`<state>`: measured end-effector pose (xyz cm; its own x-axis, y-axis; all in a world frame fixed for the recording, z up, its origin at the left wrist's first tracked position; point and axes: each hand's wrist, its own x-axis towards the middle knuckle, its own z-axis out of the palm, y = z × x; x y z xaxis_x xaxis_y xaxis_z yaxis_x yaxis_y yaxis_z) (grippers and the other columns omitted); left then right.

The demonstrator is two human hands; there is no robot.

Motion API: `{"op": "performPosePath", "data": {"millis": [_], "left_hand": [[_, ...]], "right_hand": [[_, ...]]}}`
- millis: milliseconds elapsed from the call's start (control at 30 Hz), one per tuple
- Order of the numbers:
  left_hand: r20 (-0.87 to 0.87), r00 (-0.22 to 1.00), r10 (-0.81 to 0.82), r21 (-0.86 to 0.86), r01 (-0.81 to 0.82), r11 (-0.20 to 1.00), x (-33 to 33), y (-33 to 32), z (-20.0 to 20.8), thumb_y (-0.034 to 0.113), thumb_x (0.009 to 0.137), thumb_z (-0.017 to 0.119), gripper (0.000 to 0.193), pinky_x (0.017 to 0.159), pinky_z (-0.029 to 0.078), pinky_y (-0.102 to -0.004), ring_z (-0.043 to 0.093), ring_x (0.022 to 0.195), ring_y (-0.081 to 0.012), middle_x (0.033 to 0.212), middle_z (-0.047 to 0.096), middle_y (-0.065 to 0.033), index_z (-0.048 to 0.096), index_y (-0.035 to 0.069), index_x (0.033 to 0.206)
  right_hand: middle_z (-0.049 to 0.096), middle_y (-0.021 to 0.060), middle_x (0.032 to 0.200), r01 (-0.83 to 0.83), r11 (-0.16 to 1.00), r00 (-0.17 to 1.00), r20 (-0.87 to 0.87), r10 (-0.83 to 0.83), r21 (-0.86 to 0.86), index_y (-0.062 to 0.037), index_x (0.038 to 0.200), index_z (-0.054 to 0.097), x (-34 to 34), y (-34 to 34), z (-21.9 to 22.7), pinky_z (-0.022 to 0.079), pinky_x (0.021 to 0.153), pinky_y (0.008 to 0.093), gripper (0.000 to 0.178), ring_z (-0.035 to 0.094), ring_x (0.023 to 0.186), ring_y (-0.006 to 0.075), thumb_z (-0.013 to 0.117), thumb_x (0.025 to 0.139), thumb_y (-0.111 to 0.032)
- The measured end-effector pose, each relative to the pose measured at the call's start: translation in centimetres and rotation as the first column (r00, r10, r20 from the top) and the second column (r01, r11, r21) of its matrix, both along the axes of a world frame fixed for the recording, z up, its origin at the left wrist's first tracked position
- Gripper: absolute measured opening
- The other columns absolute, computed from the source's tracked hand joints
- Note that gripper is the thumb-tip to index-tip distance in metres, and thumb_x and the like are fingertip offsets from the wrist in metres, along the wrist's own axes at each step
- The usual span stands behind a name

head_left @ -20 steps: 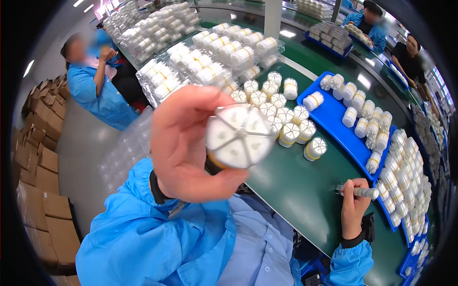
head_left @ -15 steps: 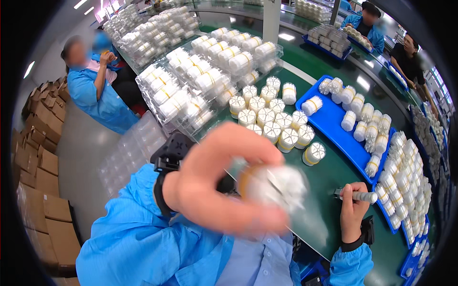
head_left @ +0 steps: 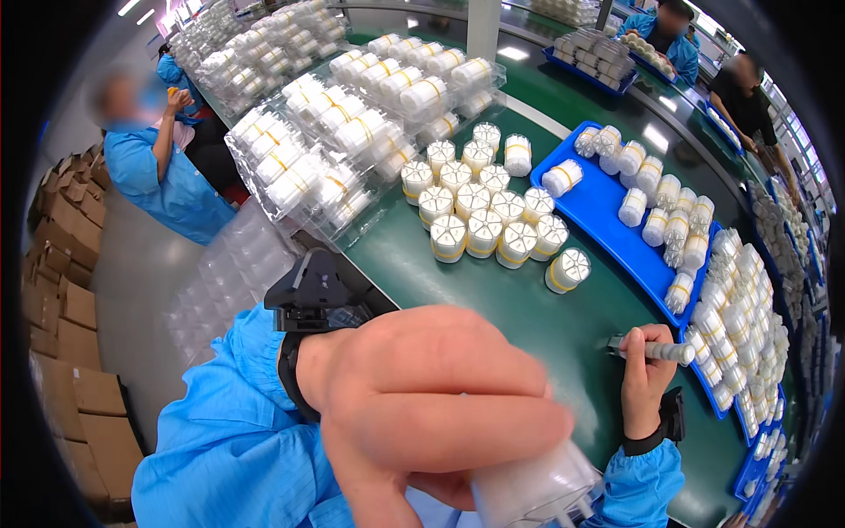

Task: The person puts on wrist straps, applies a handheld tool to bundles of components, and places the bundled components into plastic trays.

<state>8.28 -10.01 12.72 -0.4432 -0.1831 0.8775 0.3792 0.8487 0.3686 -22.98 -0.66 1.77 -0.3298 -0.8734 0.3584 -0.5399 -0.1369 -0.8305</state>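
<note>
My left hand (head_left: 440, 396) looms large in the lower middle, fingers wrapped round a white cylindrical bundle (head_left: 539, 488). Part of that bundle is hidden by the fingers; its lower end looks glossy, with pale prongs. My right hand (head_left: 645, 374), farther right over the green table, is closed on a stick-like tool (head_left: 667, 352) with a pale ribbed handle and a narrow greyish end pointing left; its exact kind is unclear. Beyond my left hand stands a group of white cylindrical bundles (head_left: 484, 231) with yellow bands and segmented tops. One bundle (head_left: 568, 270) stands slightly apart at the right.
Clear plastic trays (head_left: 238, 145) of banded bundles are stacked at the back left. A blue tray (head_left: 585, 207) and a heap of bundles (head_left: 739, 317) lie along the right of the green table (head_left: 396, 255). Cardboard boxes (head_left: 88, 392) line the left floor; co-workers (head_left: 158, 167) sit beyond.
My left hand has turned over and moved lower, so its back now faces up and the bundle sits beneath the fingers. My right hand stays nearly still with the tool.
</note>
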Motion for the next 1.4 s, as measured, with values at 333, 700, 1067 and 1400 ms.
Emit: {"op": "performPosePath", "data": {"millis": [333,700,1067,1400], "left_hand": [[-0.079,0.819,0.568,-0.02,-0.571,0.821,4.3,-2.8,-0.5,-0.001,0.082,0.078,0.067,0.103,0.05,-0.037,0.062,0.115,-0.0263,0.126,0.06,-0.0228,0.044,-0.005,0.14],[-0.196,0.312,0.929,-0.075,-0.95,0.303,10.2,-5.3,0.6,0.009,0.082,0.084,0.051,0.088,0.051,-0.0316,0.063,0.105,-0.0179,0.12,0.063,-0.0092,0.058,0.001,0.125],[0.271,0.847,0.457,0.109,-0.499,0.86,-0.1,-2.0,-4.6,0.003,0.084,0.078,0.064,0.1,0.049,-0.0388,0.061,0.116,-0.0289,0.13,0.056,-0.0163,0.047,-0.002,0.14],[0.352,0.753,0.556,-0.029,-0.585,0.81,-5.4,-3.7,-10.7,0.008,0.077,0.082,0.052,0.086,0.051,-0.0415,0.059,0.102,-0.0345,0.115,0.058,-0.0152,0.059,0.002,0.123]], "right_hand": [[0.058,0.0014,0.079,-0.011,0.997,1.0,-0.011,0.012,0.071,-0.005,0.089,0.056,0.3,0.2,0.4,0.04,0.064,0.0233,0.018,0.051,0.071,0.0077,0.061,0.103,-0.015],[0.057,0.0015,0.078,-0.019,1.0,0.999,0.035,0.019,0.0,-0.0053,0.089,0.054,-0.1,0.1,-0.4,0.039,0.063,0.0233,0.02,0.048,0.069,0.0076,0.059,0.104,-0.017],[0.059,0.0022,0.079,-0.005,0.999,0.995,0.1,0.0,0.054,-0.004,0.09,0.055,-0.3,0.0,-0.2,0.042,0.063,0.0241,0.016,0.053,0.071,0.0079,0.062,0.102,-0.013],[0.062,0.0024,0.076,0.001,1.0,1.0,0.027,-0.002,0.03,-0.0035,0.087,0.057,0.1,-0.2,0.1,0.041,0.06,0.0241,0.02,0.052,0.067,0.007,0.066,0.1,-0.016]]}}
